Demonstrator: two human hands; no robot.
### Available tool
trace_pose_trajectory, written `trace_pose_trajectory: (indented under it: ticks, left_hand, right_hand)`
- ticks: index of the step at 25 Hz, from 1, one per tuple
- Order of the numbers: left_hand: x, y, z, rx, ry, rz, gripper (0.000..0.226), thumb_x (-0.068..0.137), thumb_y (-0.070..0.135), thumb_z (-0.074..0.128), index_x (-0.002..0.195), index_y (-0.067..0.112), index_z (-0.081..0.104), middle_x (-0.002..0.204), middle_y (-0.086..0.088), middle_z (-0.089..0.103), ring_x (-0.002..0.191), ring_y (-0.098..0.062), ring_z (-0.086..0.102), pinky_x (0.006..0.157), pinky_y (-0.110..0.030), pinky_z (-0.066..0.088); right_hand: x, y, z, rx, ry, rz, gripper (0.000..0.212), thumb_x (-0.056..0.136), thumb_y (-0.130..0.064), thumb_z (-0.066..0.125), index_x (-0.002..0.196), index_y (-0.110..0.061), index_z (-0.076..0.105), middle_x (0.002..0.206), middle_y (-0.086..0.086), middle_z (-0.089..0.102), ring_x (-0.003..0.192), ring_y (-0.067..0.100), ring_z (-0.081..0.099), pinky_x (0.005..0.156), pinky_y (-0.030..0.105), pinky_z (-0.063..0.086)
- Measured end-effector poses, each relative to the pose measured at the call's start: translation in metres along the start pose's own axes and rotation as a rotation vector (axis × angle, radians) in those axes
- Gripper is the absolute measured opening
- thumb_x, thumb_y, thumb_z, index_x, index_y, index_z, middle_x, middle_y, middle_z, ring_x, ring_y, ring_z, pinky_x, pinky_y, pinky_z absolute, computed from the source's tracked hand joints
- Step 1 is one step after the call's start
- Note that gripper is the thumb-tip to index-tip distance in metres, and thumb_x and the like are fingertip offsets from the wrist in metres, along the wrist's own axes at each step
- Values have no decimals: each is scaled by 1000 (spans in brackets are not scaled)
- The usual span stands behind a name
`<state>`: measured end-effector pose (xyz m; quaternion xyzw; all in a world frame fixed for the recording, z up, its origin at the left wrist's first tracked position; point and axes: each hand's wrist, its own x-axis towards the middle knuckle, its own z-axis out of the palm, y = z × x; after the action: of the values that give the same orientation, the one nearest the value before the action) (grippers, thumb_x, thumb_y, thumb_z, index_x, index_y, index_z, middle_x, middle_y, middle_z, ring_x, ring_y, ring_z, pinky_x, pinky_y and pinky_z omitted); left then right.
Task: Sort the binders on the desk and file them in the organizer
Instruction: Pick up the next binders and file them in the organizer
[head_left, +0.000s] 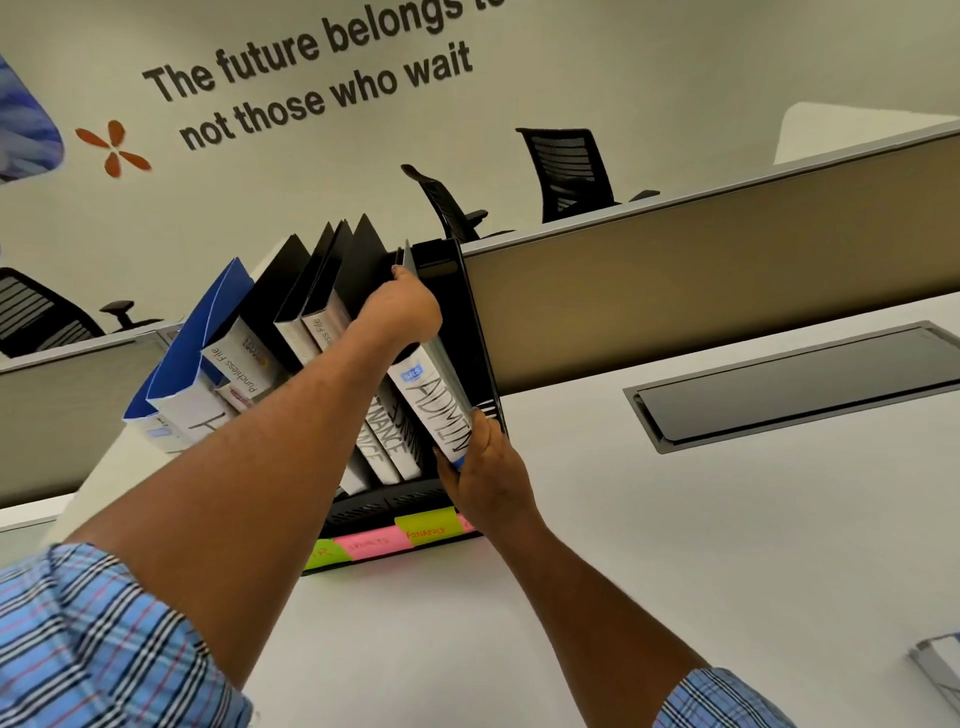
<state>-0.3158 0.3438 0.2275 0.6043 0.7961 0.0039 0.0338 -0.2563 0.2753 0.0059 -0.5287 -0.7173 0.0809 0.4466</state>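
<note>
Reaching forward from two checked blue sleeves (98, 639), our arms cross a white desk (675, 545) toward the organizer. Item, right hand (488, 478): fingers curled around the lower end of the ADMIN binder (439, 405), thumb against its right edge, gripping it just above the rack's front lip. Item, left hand (402, 306): raised higher, fingers pinched on the top front corner of the same binder's cover, steadying it. Item, ADMIN binder: white spine, small blue label, handwritten title, tilted leftward in the rightmost compartment of the black mesh organizer (483, 332), beside its right wall. Item, sticky notes (395, 535) along the organizer's base: green, pink, green; the lettering is too faint for us to read with confidence. Item, FINANCE binders (387, 441): two white spines just left of ADMIN, partly hidden by our left forearm. Item, further black binders (311, 291) leaning left, one marked Punchless File. Item, blue folder (195, 348) at the far left end. Item, recessed cable tray (795, 384) in the desk to the right. Item, beige partition (701, 291) behind the organizer. Item, black mesh chairs (569, 171) beyond it. Item, wall lettering (311, 78) farthest back.
</note>
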Motion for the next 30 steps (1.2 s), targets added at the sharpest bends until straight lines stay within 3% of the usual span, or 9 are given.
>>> trace_pose_trajectory:
  ticks: [6,9,12,15,17,19,21,26,30]
  left_hand:
    - [1,1,0,-45,26,-18,69,94,4,37,148,-3,-5,140,-30,39,126,-40,44,100,-44,39]
    - [1,0,2,-151,68,-44,60,92,6,40,146,-5,16,136,-28,45,121,-40,48,95,-43,44]
    - [-12,-2,0,-299,142,-59,19,88,10,46,101,-1,54,97,-15,62,80,-28,59,63,-35,48]
    - [-32,-3,1,-412,149,-59,16,86,16,50,73,7,47,65,-3,48,52,-15,44,42,-22,32]
    - [-52,-8,7,-519,157,-64,17,88,22,55,85,5,52,65,-2,48,50,-13,42,37,-19,27]
    - [-76,-16,16,-616,214,-60,46,88,32,60,119,0,46,91,-8,58,68,-18,53,41,-20,32]
    - [-100,-25,30,-651,283,-5,60,86,40,62,127,2,39,105,-7,53,85,-21,56,51,-21,37]
    - [-138,-46,57,-666,329,19,29,90,37,59,88,11,46,70,3,47,61,-12,46,49,-23,30]
    - [-176,-52,86,-652,161,35,45,94,34,52,56,13,38,49,-1,35,48,-18,34,47,-29,24]
  right_hand:
    - [0,-9,1,-70,3,62,73,72,-29,80,126,11,50,105,24,65,80,36,66,65,42,58]
    - [0,-10,2,-27,58,70,63,70,-27,82,114,8,55,100,20,66,85,35,66,72,43,59]
    - [-1,-10,1,-34,86,53,49,78,-34,76,104,-4,48,97,11,67,88,30,67,97,43,50]
    - [-3,-6,-4,-160,-120,61,50,92,-49,52,115,-6,40,106,6,66,97,24,65,119,47,16]
    - [-6,-4,-11,-91,-225,115,56,93,-50,49,126,-8,36,119,6,61,109,22,60,119,49,6]
    - [-11,-8,-19,-47,-282,160,68,91,-49,53,139,-6,29,133,8,51,125,24,48,118,49,6]
    - [-18,-14,-26,-111,-310,171,77,92,-47,53,146,-4,20,144,12,38,136,25,34,117,49,9]
    - [-32,-28,-43,-89,-337,222,77,92,-42,55,149,-5,17,148,11,33,139,25,29,116,50,19]
    - [-46,-32,-64,-108,-336,161,68,94,-37,54,147,-7,24,149,11,34,138,25,29,114,50,21]
